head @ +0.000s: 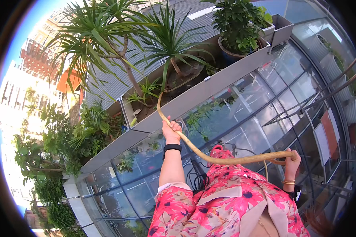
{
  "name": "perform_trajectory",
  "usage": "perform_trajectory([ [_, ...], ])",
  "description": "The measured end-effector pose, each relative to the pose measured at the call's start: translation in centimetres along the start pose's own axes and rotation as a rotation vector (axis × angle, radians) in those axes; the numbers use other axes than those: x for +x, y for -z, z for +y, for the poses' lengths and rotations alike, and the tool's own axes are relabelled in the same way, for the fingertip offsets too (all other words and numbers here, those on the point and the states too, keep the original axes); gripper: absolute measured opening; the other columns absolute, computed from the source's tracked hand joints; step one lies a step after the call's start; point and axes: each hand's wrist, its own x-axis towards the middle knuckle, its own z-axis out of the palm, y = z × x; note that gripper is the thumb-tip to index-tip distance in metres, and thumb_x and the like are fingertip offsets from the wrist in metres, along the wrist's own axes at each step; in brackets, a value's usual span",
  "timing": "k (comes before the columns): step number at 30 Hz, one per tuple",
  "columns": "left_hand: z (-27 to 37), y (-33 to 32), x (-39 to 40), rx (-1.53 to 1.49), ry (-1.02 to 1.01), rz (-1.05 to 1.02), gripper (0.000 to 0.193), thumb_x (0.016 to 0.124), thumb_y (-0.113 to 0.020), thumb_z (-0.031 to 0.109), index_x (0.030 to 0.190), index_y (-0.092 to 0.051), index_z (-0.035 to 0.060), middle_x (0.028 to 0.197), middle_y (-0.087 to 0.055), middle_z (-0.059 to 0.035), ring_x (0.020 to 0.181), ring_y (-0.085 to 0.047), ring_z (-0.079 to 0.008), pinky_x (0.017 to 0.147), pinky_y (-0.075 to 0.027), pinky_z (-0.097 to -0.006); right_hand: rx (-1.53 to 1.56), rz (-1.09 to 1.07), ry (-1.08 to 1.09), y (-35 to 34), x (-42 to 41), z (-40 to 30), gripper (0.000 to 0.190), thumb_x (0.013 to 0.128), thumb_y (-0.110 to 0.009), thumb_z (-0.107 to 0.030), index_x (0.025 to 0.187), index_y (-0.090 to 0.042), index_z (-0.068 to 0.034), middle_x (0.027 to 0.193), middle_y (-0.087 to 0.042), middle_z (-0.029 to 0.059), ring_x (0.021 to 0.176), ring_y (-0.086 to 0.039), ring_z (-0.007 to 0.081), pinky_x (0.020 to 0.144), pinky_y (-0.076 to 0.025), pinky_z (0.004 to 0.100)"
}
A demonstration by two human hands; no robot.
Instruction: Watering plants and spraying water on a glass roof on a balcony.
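Observation:
A long yellowish hose (225, 160) runs across the front of my floral clothing. My left hand (171, 130), with a black band at the wrist, grips it near its far end. Beyond that hand the hose bends up over the edge of a long grey planter (195, 88), and its end lies among the leaves beside a spiky-leaved plant (172, 50). On the right, my right hand (292, 162), wearing gold-coloured bangles, closes round a bend of the same hose. Whether water comes out cannot be seen.
Beyond the planter lies a grey ribbed roof (103, 80). A potted leafy shrub (238, 32) stands at its right end, and bushes (86, 133) grow at left. Glass panels (225, 118) in dark frames reflect plants. White ribbed pots (351, 111) show at far right.

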Motion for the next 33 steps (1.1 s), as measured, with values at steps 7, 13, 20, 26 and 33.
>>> perform_trajectory([
  [7, 5.3, 3.5, -1.4, -0.018, -0.124, 0.163, 0.036, 0.088, -0.026, 0.044, 0.087, -0.047, 0.0146, 0.049, -0.032, 0.0029, 0.037, -0.026, -0.0087, 0.036, -0.021, -0.0219, -0.017, -0.048, 0.051, -3.2, -2.3, 0.2, 0.036, 0.080, -0.057, -0.011, 0.052, -0.034, -0.007, 0.053, -0.029, -0.0078, 0.053, -0.024, 0.0027, 0.044, -0.019, 0.0211],
  [13, 12.6, 6.6, -1.3, -0.005, -0.151, 0.216, 0.035, 0.088, -0.026, 0.044, 0.089, -0.047, 0.0157, 0.049, -0.031, 0.0040, 0.038, -0.025, -0.0084, 0.038, -0.021, -0.0225, -0.026, -0.108, 0.092, -8.4, -5.1, -2.4, 0.036, 0.080, -0.056, -0.009, 0.052, -0.033, -0.007, 0.052, -0.029, -0.0077, 0.053, -0.024, 0.0024, 0.043, -0.020, 0.0209],
  [20, 22.4, 10.0, 0.7, 0.054, -0.124, 0.230, 0.035, 0.088, -0.026, 0.042, 0.086, -0.047, 0.0135, 0.050, -0.030, 0.0035, 0.037, -0.025, -0.0085, 0.036, -0.020, -0.0217, 0.024, -0.072, -0.088, -18.5, -12.4, -9.4, 0.036, 0.080, -0.056, -0.010, 0.052, -0.034, -0.007, 0.052, -0.030, -0.0073, 0.052, -0.025, 0.0022, 0.043, -0.021, 0.0208],
  [26, 29.4, 12.5, 2.8, 0.088, -0.038, 0.159, 0.034, 0.088, -0.026, 0.041, 0.086, -0.047, 0.0130, 0.050, -0.030, 0.0033, 0.038, -0.025, -0.0085, 0.036, -0.021, -0.0217, -0.081, -0.055, 0.033, -23.5, -17.9, -8.9, 0.038, 0.080, -0.057, -0.014, 0.051, -0.034, -0.007, 0.051, -0.029, -0.0078, 0.051, -0.025, 0.0024, 0.042, -0.020, 0.0216],
  [33, 32.8, 14.2, 3.8, 0.121, 0.009, 0.151, 0.035, 0.088, -0.027, 0.041, 0.087, -0.047, 0.0128, 0.050, -0.029, 0.0030, 0.039, -0.025, -0.0088, 0.037, -0.022, -0.0224, -0.072, -0.043, -0.008, -26.0, -22.2, -9.7, 0.038, 0.079, -0.058, -0.013, 0.051, -0.033, -0.007, 0.052, -0.028, -0.0079, 0.052, -0.024, 0.0023, 0.043, -0.019, 0.0214],
])
